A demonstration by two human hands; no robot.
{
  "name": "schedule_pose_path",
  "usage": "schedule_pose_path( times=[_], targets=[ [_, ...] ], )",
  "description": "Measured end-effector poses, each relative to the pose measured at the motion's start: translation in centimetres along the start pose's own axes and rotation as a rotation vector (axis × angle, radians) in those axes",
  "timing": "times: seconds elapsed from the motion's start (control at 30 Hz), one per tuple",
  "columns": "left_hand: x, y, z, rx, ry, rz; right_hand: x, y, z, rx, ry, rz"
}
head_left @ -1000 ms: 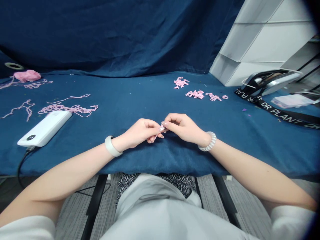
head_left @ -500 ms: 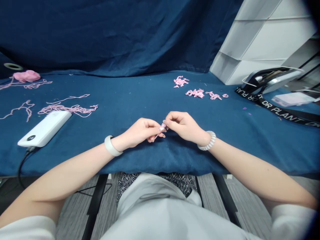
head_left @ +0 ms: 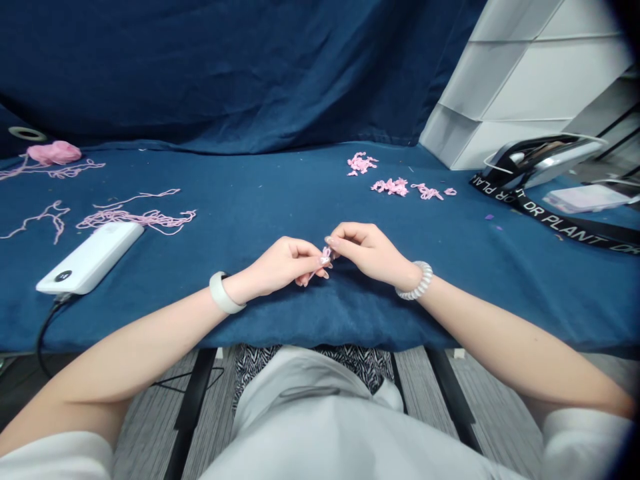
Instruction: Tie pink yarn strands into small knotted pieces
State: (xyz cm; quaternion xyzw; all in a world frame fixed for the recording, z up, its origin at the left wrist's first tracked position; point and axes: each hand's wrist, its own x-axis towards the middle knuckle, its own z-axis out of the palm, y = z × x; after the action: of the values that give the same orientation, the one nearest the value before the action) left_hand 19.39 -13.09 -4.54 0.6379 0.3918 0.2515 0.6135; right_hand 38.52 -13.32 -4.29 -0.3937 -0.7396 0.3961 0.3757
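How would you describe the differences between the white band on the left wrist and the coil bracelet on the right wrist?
The white band is smooth and opaque, while the coil bracelet is ridged and pearly. The white band looks flat, and the coil bracelet looks rounded. Both are pale and circle bare wrists.

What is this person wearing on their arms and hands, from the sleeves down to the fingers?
The left sleeve and right sleeve are white, with bare forearms below. The left hand has a smooth, wide white bangle at the wrist. The right hand has a whitish coiled spiral bracelet. The fingernails look pale and polished. There are no gloves.
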Motion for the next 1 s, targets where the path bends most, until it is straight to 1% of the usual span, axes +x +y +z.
schedule_pose_path(
  times=[0.17,0.3,0.4,0.5,0.63,0.8,1.0],
  targets=[
    [-0.1,0.0,0.1,0.042,0.007,0.034,0.2,0.3,-0.5,0.06,0.014,-0.002],
    [-0.1,-0.2,0.0,0.084,0.008,0.061,0.1,0.1,-0.7,0.011,0.004,-0.003],
    [-0.1,-0.2,0.0,0.119,0.009,0.079,-0.1,-0.3,-0.7,-0.059,-0.015,-0.064],
    [-0.3,0.1,0.0,0.145,0.02,0.083,-0.4,-0.7,-0.7,-0.177,-0.041,-0.147],
    [-0.4,0.4,0.1,0.176,0.028,0.073,-0.4,-0.7,-0.5,-0.279,-0.04,-0.218],
    [-0.2,0.3,0.2,0.174,0.021,0.061,-0.3,-0.4,-0.3,-0.328,-0.026,-0.224],
    [0.0,0.0,0.2,0.162,0.019,0.065,-0.3,-0.3,-0.2,-0.323,-0.01,-0.221]
  ],
)
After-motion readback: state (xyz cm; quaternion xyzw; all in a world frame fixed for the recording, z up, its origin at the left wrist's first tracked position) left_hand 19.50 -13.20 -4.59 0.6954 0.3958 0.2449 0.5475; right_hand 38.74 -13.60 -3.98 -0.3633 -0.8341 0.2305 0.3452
